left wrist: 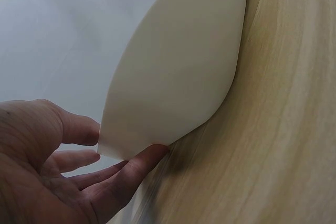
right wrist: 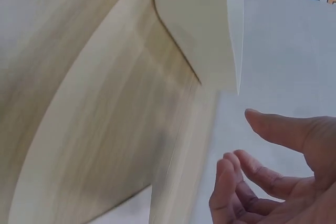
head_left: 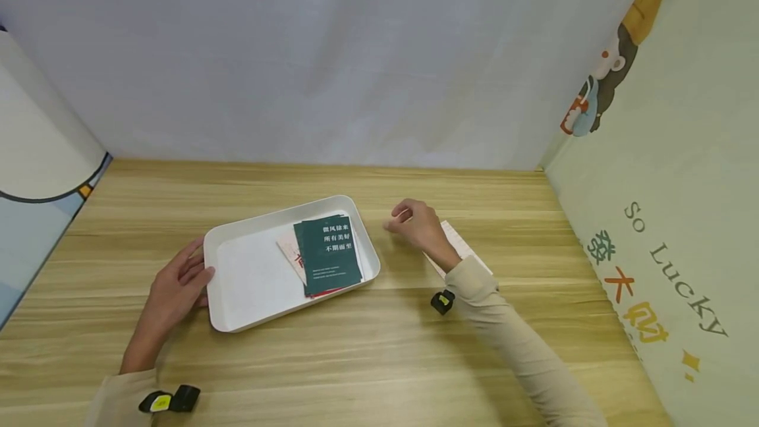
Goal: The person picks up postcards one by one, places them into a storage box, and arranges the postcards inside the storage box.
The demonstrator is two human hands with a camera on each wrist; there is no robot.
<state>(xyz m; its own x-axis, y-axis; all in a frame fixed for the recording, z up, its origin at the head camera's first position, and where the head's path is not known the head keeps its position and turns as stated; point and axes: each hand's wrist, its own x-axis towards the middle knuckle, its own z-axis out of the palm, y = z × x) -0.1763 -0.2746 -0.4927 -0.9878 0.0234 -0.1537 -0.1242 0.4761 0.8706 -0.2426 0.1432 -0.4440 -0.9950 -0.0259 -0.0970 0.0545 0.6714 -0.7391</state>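
Observation:
A shallow white tray (head_left: pixel 255 282) with rounded corners lies on the wooden table. My left hand (head_left: pixel 178 282) holds its left end, thumb at the rim and fingers along the outer wall. In the left wrist view one fingertip (left wrist: pixel 157 150) reaches the lower edge of that wall. Inside the tray's right half, a dark green card (head_left: pixel 329 256) with white lettering tops a small pile. A pale card (head_left: pixel 287 246) with red print sticks out beneath. Just right of the tray my right hand (head_left: pixel 418 223) hovers, fingers loosely bent, nothing between thumb and fingertips.
A pale printed card (head_left: pixel 459 246) lies on the table (head_left: pixel 367 361), partly covered by the right wrist. Behind the table hangs a plain light curtain (head_left: pixel 296 84). A pale green printed panel (head_left: pixel 682 216) borders the right side.

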